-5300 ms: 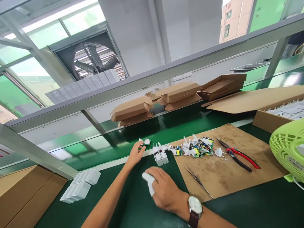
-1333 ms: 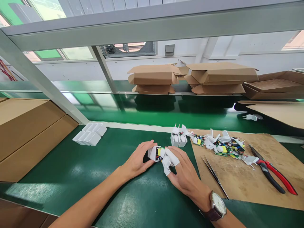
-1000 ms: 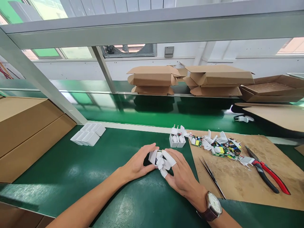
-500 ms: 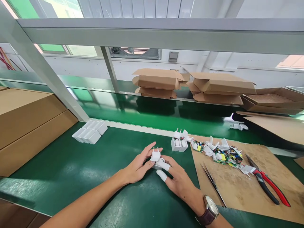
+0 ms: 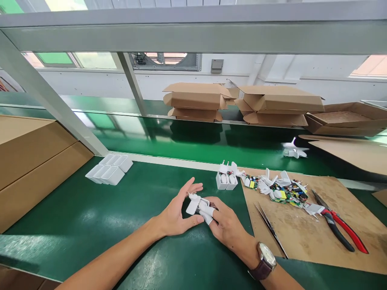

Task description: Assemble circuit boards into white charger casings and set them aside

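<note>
Over the green bench, my right hand point(image 5: 231, 227) grips a white plug charger point(image 5: 195, 204) between thumb and forefinger, both in white finger covers. Its pronged cap is tilted over at the left, and part of the body is hidden by my fingers. Beside it, my left hand point(image 5: 178, 213) is open, fingers stretched up and thumb close to the charger; whether the thumb touches it I cannot tell. Just beyond my hands stand two white charger cases point(image 5: 226, 183) with parts in them and pronged caps on top.
Several white cases point(image 5: 110, 168) stand at the left near a large carton point(image 5: 39, 153). On a brown board point(image 5: 329, 233) lie a heap of circuit boards point(image 5: 286, 191), tweezers point(image 5: 272, 230) and red-black pliers point(image 5: 338, 225). White plug parts point(image 5: 294, 152) lie on the green belt point(image 5: 193, 149); flat cardboard boxes point(image 5: 278, 100) sit behind.
My left fingers have let go of the charger and spread apart. The charger's cap has tipped from prongs-up to leaning left, held in my right hand. The view has shifted slightly.
</note>
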Available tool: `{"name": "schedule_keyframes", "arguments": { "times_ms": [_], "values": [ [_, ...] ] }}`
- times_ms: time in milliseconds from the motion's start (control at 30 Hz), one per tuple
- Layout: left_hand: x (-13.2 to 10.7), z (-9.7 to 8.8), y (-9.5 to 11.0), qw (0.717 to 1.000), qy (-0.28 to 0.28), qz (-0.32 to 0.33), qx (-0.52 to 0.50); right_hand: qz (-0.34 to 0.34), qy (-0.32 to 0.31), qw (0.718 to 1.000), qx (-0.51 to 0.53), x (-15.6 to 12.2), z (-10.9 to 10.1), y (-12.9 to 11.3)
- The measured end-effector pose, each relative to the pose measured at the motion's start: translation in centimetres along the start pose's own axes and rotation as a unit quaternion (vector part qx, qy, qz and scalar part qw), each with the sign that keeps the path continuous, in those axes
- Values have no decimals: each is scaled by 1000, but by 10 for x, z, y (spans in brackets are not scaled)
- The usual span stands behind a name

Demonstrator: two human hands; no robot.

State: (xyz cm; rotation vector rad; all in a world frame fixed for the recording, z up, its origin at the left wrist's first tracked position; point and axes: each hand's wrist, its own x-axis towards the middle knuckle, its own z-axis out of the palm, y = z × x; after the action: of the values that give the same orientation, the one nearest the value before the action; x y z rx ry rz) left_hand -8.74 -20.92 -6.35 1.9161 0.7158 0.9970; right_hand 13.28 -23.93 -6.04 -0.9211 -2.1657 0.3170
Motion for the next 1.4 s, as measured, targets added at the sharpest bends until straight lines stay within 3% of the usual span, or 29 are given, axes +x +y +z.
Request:
{"name": "schedule_keyframes", "arguments": {
  "times_ms": [167, 333, 467, 833, 1033, 1233, 1333, 1400],
  "values": [
    [3, -5, 0, 996, 12, 69, 50, -2, 44, 999, 9, -1, 1, 0],
    [9, -9, 9, 975, 34, 150, 159, 14, -6, 1000, -11, -1, 5, -2],
    [11, -9, 13, 972, 73, 144, 171, 30, 11, 999, -29, 0, 8, -2],
    [11, -10, 11, 977, 55, 130, 159, 42, -27, 998, -36, 3, 6, -2],
    [11, -12, 11, 977, 45, 139, 156, 54, 34, 996, 70, 2, -3, 1],
    [8, -13, 3, 979, 37, 119, 160, 62, 18, 993, 101, 0, 3, 3],
    [6, -12, -2, 981, 50, 107, 156, 155, 56, 962, 217, 3, 8, 3],
    [5, -9, -3, 976, 59, 113, 179, 255, 74, 901, 343, 6, 10, 1]
  ]
}}
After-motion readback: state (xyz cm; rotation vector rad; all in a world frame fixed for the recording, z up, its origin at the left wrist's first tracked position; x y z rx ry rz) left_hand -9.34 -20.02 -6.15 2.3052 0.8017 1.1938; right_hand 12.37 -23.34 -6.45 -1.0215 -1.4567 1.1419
